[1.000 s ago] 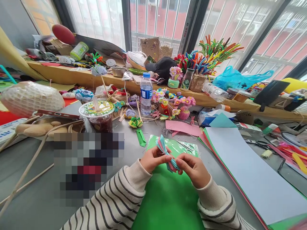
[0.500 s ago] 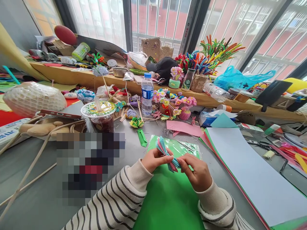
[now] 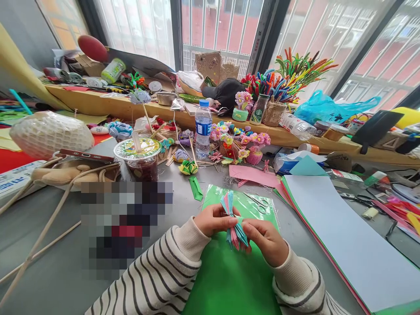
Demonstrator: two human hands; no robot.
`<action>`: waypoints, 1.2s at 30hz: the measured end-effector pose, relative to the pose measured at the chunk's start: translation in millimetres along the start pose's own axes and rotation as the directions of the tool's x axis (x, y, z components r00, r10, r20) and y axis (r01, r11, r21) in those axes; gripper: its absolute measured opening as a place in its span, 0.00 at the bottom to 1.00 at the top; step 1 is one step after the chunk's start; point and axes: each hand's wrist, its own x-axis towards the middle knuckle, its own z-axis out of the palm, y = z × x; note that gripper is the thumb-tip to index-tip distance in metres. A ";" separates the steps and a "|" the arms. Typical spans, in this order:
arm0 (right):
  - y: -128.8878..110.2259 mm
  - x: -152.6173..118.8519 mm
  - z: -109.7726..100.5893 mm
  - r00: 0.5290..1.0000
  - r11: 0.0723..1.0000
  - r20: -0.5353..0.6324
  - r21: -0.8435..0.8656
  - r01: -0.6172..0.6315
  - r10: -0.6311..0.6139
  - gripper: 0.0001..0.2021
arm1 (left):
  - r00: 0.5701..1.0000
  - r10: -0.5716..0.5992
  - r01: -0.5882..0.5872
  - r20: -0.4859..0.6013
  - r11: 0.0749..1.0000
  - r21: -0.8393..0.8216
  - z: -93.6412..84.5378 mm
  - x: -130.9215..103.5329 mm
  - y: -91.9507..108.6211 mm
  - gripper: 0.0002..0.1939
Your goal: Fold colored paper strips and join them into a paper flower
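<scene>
A pleated bundle of pink and blue paper (image 3: 236,235), pinched narrow at its middle and fanned at both ends, is between my hands. My left hand (image 3: 216,221) is closed around its waist, thumb on top. My right hand (image 3: 265,238) pinches the edge of the lower blue pleats, with its fingertips partly hidden behind the paper. Beneath both hands lies green paper (image 3: 236,280) partly in a clear plastic sleeve. Small scissors (image 3: 260,203) rest on the sleeve just beyond the bundle.
To the right is a stack of coloured paper sheets (image 3: 331,210) with white on top. Behind stand a water bottle (image 3: 203,131) and a lidded drink cup (image 3: 139,157). A folded green strip (image 3: 196,189) and pink paper (image 3: 254,175) lie nearby. A cluttered wooden ledge (image 3: 177,111) runs along the windows.
The paper bundle has turned more upright, its lower pleats facing me and spreading wider. My right hand has shifted slightly down and left along them. The view has moved slightly.
</scene>
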 end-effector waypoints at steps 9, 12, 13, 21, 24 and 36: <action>-2.2 -0.6 -1.1 0.973 0.882 -0.094 -0.448 0.146 -0.209 0.23 | 0.993 0.077 -0.068 -0.091 0.993 0.096 -3.3 0.8 -0.5 0.19; -0.1 0.4 0.2 0.975 0.898 -0.113 -0.422 0.126 -0.190 0.22 | 0.995 0.058 -0.052 -0.076 0.996 0.076 -2.6 0.3 0.5 0.20; 0.8 0.9 1.0 0.979 0.918 -0.122 -0.381 0.107 -0.165 0.22 | 0.997 0.041 -0.037 -0.069 0.998 0.059 -2.1 0.2 0.7 0.20; 3.8 4.9 2.6 0.994 0.992 0.015 0.062 -0.107 0.106 0.21 | 0.991 0.044 -0.037 -0.123 0.997 0.062 -1.9 3.5 -2.5 0.20; 5.3 4.5 0.8 0.994 0.993 0.047 0.064 -0.103 0.101 0.20 | 0.986 0.100 -0.084 -0.135 0.989 0.119 -0.2 2.8 -1.1 0.19; 16.5 0.8 -1.4 0.974 0.828 -0.098 -0.549 0.117 -0.203 0.05 | 0.987 0.157 -0.143 -0.021 0.941 0.305 1.4 -4.5 4.4 0.13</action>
